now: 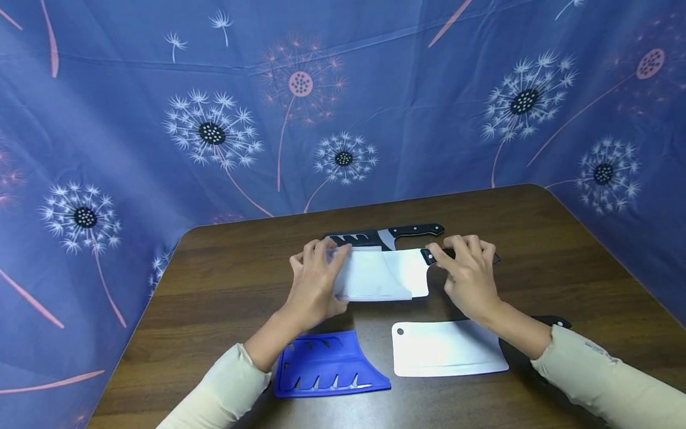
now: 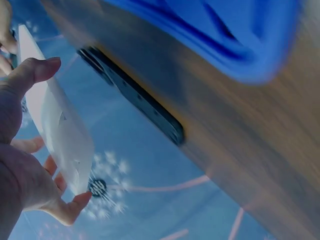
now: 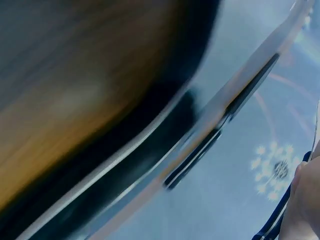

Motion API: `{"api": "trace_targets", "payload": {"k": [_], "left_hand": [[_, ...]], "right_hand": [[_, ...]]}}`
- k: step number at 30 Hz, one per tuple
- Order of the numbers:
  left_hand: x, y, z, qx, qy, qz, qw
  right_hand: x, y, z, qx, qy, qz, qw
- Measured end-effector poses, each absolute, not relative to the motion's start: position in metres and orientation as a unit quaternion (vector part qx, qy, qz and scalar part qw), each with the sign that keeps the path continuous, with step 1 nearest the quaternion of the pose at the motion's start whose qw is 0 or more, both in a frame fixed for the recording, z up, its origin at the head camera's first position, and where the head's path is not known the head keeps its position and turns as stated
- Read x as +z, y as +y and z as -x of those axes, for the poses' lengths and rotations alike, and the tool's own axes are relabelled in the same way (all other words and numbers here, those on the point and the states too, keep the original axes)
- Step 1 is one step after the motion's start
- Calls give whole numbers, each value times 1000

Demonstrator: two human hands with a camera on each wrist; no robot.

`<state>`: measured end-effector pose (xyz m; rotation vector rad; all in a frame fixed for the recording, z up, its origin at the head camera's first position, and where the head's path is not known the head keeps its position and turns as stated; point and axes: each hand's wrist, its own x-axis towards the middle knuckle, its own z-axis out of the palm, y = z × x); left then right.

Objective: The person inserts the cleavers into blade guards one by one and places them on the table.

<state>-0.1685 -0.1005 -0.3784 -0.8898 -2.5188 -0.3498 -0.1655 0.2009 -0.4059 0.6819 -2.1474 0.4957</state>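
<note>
Above the middle of the table a cleaver (image 1: 418, 271) is held level, its broad blade partly inside a white blade sheath (image 1: 370, 277). My left hand (image 1: 312, 289) grips the sheath at its left end, thumb on the near edge and fingers at the far one. The left wrist view shows the same sheath (image 2: 65, 132) between thumb and fingers. At the other end my right hand (image 1: 471, 277) holds the cleaver's black handle (image 1: 429, 256), mostly covered by the fingers. In the right wrist view only part of this hand (image 3: 306, 200) appears at the edge.
Nearer lies a blue blade sheath (image 1: 332, 372) with slots. A second cleaver (image 1: 450, 354) lies beside it, partly under my right forearm. Behind the held cleaver is a black-handled knife (image 1: 418, 230) in a black sheath (image 1: 356, 238). A blue dandelion-print cloth (image 1: 407, 149) hangs behind the wooden table (image 1: 214, 274).
</note>
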Motion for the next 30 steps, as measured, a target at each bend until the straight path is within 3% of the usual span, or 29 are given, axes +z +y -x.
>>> {"api": "trace_targets", "payload": {"k": [7,30], "left_hand": [[-383,-89,162,-133,-918,297,226],[-389,-95,164,-148,-931,288,167]], "right_hand": [[-407,173,167,190,-854,-261,407],[-406,174,171,152,-902,-249,317]]}}
